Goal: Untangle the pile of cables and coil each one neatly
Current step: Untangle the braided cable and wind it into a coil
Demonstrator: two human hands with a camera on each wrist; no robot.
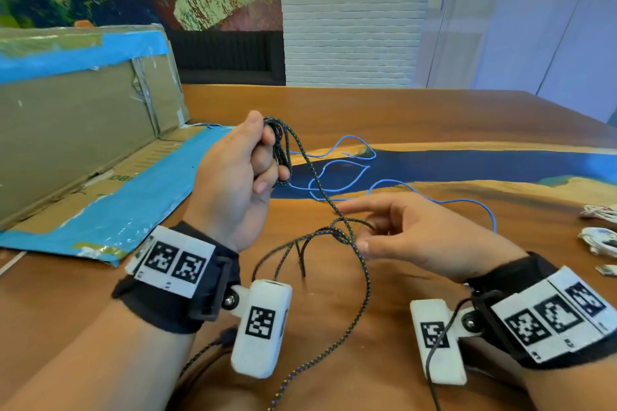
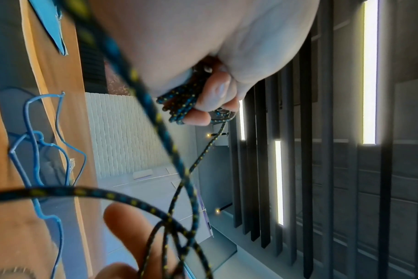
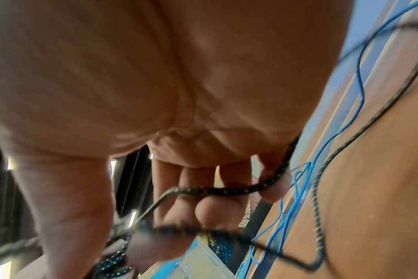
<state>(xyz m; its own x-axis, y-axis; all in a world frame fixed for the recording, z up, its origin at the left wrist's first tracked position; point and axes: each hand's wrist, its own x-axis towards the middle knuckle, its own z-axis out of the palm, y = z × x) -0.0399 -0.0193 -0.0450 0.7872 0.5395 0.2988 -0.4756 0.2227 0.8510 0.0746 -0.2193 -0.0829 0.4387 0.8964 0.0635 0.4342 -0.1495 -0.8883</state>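
Dark braided cable with yellow flecks (image 1: 362,272) hangs above the wooden table (image 1: 434,117), partly coiled. Left hand (image 1: 233,177) is curled round the finished loops, keeping them gathered. Right hand (image 1: 417,237), fingers loosely bent, pinches a strand beside a knotted crossing, probably to loosen it. Thin blue wire (image 1: 340,170) lies beyond, apart; white cable bundles (image 1: 599,238) rest at the table's right edge.
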